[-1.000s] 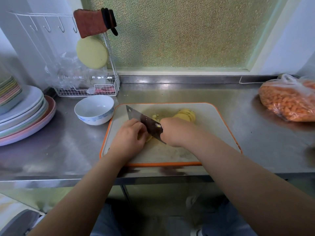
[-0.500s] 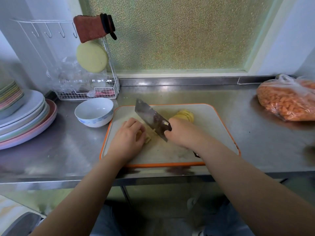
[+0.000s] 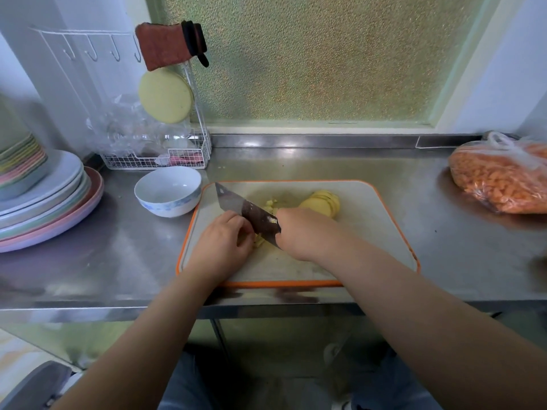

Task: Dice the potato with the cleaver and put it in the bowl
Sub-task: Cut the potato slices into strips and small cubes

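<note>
Cleaver (image 3: pixel 248 214) in right hand (image 3: pixel 305 232), potato (image 3: pixel 259 240) under left hand (image 3: pixel 222 244)

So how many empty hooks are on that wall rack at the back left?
4 hooks, in a row along the white rack's top bar, left of the hanging red mitt. The mitt may hide more.

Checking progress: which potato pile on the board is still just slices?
The fanned potato slices right of the cleaver; the diced bits lie by the blade.

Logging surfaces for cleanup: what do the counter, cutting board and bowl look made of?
Counter: likely stainless steel, brushed, with blurred reflections. Cutting board: probably plastic, matte off-white with an orange rim. Bowl: looks like glazed ceramic, glossy white with a blue pattern.
</note>
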`<state>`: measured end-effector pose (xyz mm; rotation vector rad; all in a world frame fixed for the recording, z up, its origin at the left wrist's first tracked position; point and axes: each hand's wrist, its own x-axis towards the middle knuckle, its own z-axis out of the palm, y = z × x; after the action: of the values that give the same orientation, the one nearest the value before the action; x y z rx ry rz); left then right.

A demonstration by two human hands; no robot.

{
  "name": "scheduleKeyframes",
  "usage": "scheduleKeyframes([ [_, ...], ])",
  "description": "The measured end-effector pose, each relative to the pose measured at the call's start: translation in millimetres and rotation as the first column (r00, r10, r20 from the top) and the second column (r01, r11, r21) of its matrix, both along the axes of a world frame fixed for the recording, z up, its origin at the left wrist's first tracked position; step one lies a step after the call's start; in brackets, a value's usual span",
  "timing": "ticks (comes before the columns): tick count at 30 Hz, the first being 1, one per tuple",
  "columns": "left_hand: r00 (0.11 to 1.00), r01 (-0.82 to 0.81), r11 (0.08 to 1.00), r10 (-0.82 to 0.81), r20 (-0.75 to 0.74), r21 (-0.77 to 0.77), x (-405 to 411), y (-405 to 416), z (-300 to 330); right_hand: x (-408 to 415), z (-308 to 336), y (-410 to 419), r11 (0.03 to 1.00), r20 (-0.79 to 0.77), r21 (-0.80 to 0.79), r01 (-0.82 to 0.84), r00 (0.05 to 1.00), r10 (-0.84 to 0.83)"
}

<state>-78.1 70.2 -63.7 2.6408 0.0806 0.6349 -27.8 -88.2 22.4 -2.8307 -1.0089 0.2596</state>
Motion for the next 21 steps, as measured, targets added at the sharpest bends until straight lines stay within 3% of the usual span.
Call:
scheduleKeyframes([
  [9,1.000,0.007,1.000,-0.007,0.020,-0.002,0.1,-0.8,0.6,4.8,-16.7,3.2,0.999,-0.077,-0.028,0.044,0.996,-0.046],
  [14,0.999,0.002,1.000,-0.001,0.038,-0.009,-1.0,-1.1,-0.9,13.7,-6.4,-9.5,0.988,-0.325,0.026,0.150,0.936,-0.134],
  [21,0.998,0.004,0.997,0.001,0.066,-0.074,-4.4,0.2,2.6,8.1,1.3,-15.1,0.990,-0.158,0.069,0.126,0.981,-0.114],
])
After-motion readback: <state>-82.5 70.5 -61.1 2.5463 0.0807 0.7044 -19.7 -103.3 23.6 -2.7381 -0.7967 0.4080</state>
